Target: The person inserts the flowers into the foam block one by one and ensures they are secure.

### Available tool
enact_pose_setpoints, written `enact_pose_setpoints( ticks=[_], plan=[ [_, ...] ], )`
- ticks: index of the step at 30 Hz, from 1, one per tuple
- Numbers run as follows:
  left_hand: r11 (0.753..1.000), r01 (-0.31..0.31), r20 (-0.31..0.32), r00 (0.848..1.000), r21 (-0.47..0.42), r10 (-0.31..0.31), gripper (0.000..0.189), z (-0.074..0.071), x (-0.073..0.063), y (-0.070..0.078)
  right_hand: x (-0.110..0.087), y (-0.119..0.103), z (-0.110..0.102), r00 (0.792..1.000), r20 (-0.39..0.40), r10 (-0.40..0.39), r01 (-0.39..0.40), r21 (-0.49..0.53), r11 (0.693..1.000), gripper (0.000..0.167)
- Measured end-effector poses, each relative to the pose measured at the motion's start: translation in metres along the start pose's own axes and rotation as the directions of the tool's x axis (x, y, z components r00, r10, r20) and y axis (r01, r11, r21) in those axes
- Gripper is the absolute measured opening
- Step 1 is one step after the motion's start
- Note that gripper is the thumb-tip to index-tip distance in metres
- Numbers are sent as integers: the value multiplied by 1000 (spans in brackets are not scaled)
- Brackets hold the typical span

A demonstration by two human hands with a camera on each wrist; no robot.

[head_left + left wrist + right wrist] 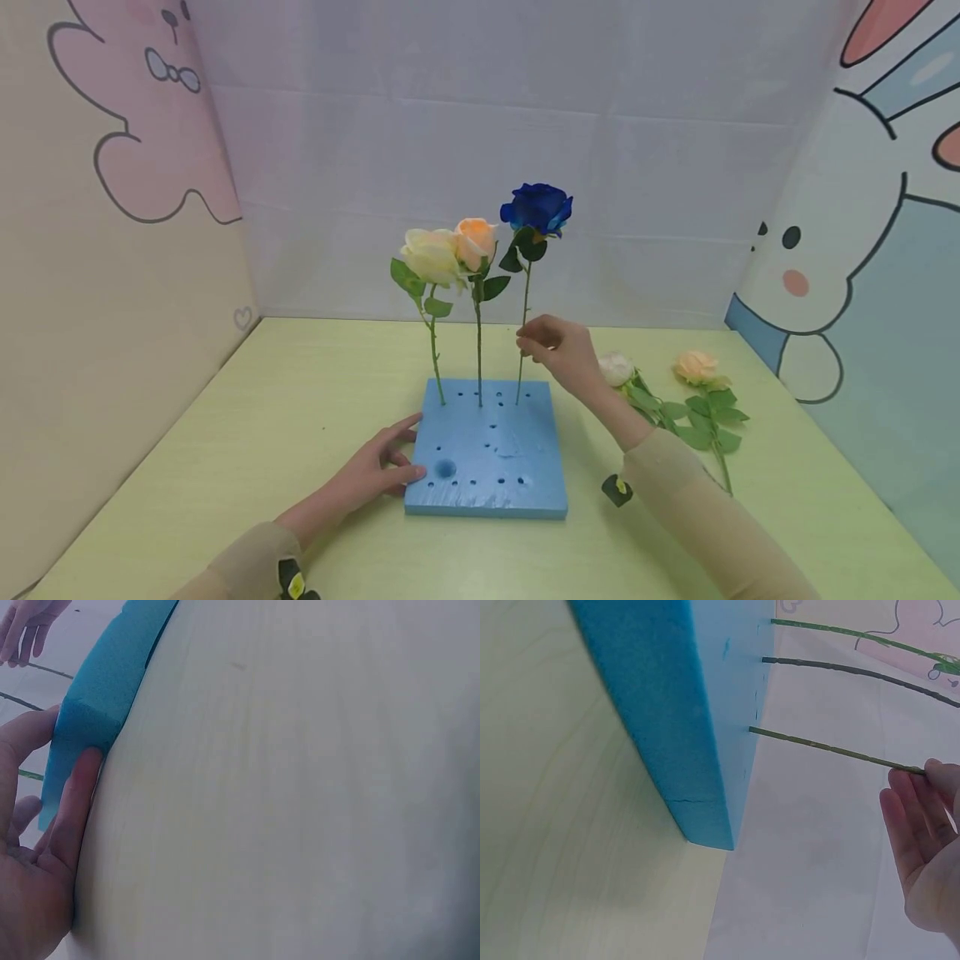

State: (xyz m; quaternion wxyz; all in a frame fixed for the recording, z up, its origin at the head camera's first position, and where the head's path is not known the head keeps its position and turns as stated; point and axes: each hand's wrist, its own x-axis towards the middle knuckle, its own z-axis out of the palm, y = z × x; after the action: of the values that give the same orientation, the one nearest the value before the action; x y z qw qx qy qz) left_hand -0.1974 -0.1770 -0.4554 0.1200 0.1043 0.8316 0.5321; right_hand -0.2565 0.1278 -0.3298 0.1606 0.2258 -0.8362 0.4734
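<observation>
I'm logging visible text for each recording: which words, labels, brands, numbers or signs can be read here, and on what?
No words, brands or numbers can be read.
Dark patch at left sleeve, another at right sleeve: yellow marks, too small to read.
Blue block: no lettering visible.
Left wall: a heart outline, no words.

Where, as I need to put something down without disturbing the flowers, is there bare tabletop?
The widest bare patch of table lies between the left hand and left wall. Crowded: right of the blue block, where two loose flowers lie near the right sleeve.
</observation>
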Motion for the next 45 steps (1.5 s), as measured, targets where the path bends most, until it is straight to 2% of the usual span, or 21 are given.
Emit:
enact_pose_setpoints(
  ticks=[3, 10, 13, 27, 45],
  plan=[
    [1000, 1, -1, 1000, 2, -1, 85, 0, 0, 0, 0, 4, 1, 1000, 24, 18, -18, 1, 1000, 16],
    [1000, 3, -3, 1000, 7, -3, 85, 0, 0, 1, 4, 38, 10, 996, 66, 56, -58, 22, 998, 19],
    [1000, 1, -2, 1000, 6, -1, 85, 0, 0, 0, 3, 43, 12, 996, 69, 55, -57, 34, 998, 19],
    [1000, 8, -3, 1000, -1, -8, 86, 0, -2, 1, -2, 44, 16, 995, 84, 49, -50, 14, 999, 10],
    [1000, 2, -6, 1000, 4, -2, 86, 1, -2, 1, -10, 53, 25, 989, 108, 97, -90, -66, 994, 6]
  ],
)
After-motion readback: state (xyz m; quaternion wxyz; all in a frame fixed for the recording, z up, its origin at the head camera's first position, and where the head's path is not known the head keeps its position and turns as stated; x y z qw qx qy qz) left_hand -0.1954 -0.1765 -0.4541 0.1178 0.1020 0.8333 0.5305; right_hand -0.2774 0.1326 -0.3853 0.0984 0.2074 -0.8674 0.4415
